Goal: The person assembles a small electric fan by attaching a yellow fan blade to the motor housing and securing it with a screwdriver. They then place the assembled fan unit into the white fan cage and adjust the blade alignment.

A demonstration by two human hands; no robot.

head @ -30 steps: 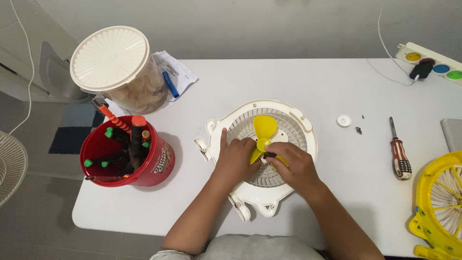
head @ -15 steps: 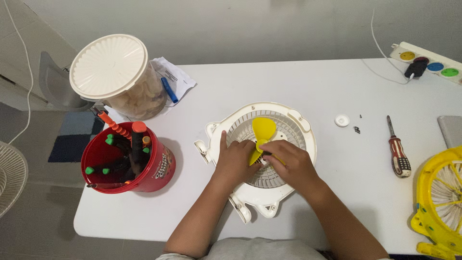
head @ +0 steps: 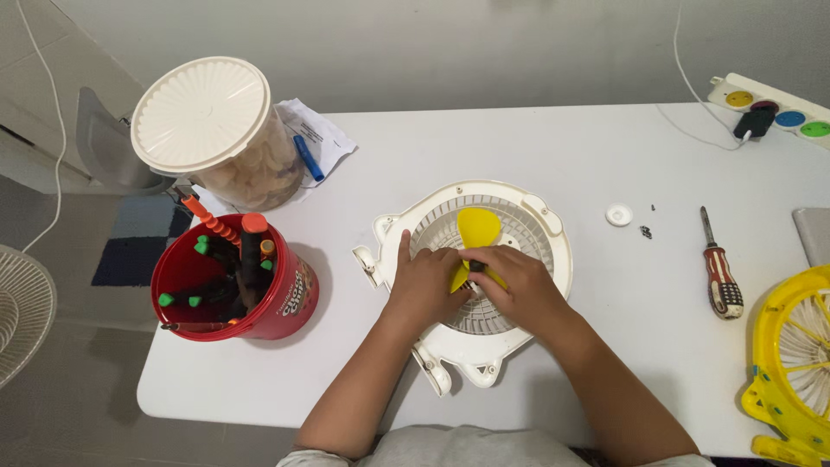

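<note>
A: Where is the fan?

B: The white fan housing (head: 540,227) lies flat in the middle of the tabletop (head: 519,147), with the yellow blade (head: 476,229) at its hub. Both hands meet there.

A: What are the hands doing?

B: The left hand (head: 424,284) lies on the grille, fingers curled against a lower blade lobe, forefinger stretched toward twelve o'clock. The right hand (head: 517,285) is closed over the hub, fingertips pinched on a small dark piece; I cannot tell what that piece is.

A: And around them?

B: At nine o'clock from the fan stands a red bucket (head: 290,298) full of markers and tools. At ten o'clock sits a clear jar with a cream lid (head: 201,114), a blue pen (head: 306,157) just beside it on paper. At three o'clock lie a small white cap (head: 618,214), then a red-handled screwdriver (head: 720,278), well apart from the hands. A yellow grille (head: 791,363) shows at four o'clock, a power strip (head: 774,108) at two o'clock.
</note>
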